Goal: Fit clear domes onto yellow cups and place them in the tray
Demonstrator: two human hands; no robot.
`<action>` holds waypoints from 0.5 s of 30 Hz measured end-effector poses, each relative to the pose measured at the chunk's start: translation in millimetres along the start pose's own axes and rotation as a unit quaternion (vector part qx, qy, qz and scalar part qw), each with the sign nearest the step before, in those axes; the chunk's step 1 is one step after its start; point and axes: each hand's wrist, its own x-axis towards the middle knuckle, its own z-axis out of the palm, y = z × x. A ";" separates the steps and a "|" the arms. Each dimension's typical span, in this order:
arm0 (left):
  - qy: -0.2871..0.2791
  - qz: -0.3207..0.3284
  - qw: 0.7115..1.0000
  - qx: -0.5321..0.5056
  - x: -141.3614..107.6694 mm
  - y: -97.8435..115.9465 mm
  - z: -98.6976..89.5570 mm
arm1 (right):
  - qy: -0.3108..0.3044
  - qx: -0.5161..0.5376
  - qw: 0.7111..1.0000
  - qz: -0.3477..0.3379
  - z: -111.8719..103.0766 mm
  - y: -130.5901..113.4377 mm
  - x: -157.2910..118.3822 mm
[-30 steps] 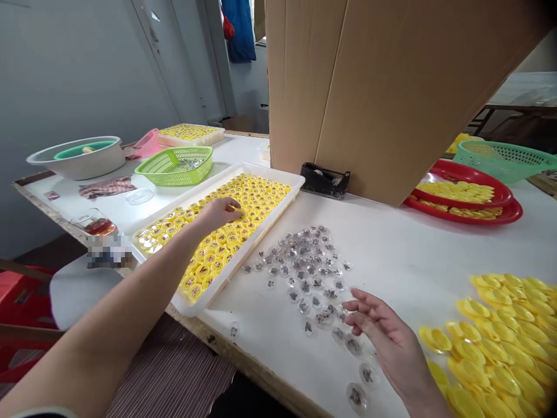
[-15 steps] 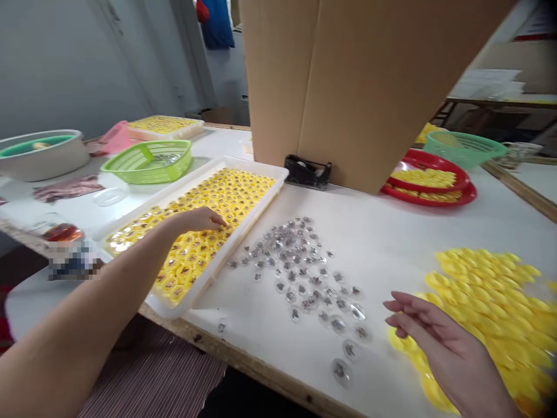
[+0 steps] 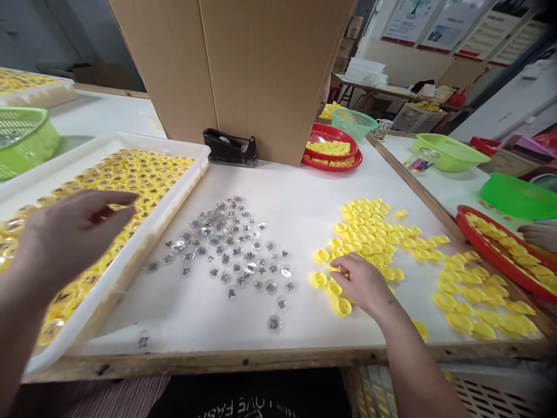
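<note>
Left hand (image 3: 82,232) slack, thumb and fingers parted, nothing seen in it, over tray (image 3: 174,145) of rounds (image 3: 169,180). Right hand (image 3: 361,281) has shifted onto yellow caps (image 3: 368,229), putting them in reach; grip unclear. Discs (image 3: 237,249) mid-counter (image 3: 296,197), tape dispenser (image 3: 230,150) beyond.

Your single view looks from your head, forward and down, rather near to your left hand (image 3: 76,229), right hand (image 3: 359,281) and the surface (image 3: 300,215).
</note>
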 end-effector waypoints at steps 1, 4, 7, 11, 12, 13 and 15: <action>0.003 0.018 0.999 -0.050 -15.8 20.6 1.4 | -0.021 -0.012 1.000 -0.008 1.4 -5.7 0.6; -0.104 0.069 0.968 -0.218 -58.5 68.1 24.9 | -0.083 -0.065 0.994 -0.027 4.4 -20.8 1.7; -0.236 0.019 0.920 -0.312 -89.6 92.8 63.1 | -0.101 -0.080 0.991 -0.042 6.2 -31.3 2.8; -0.349 -0.138 0.795 -0.477 -114.9 112.8 97.0 | -0.087 -0.017 0.993 -0.072 8.3 -53.4 4.8; -0.364 -0.177 0.746 -0.529 -118.7 117.6 100.4 | -0.080 0.023 0.993 -0.085 9.1 -62.3 5.1; -0.376 -0.213 0.689 -0.582 -121.4 122.2 102.4 | -0.073 0.067 0.990 -0.099 10.2 -72.3 5.4; -0.397 -0.272 0.566 -0.669 -124.2 129.3 103.8 | -0.069 0.143 0.979 -0.127 12.8 -92.7 6.1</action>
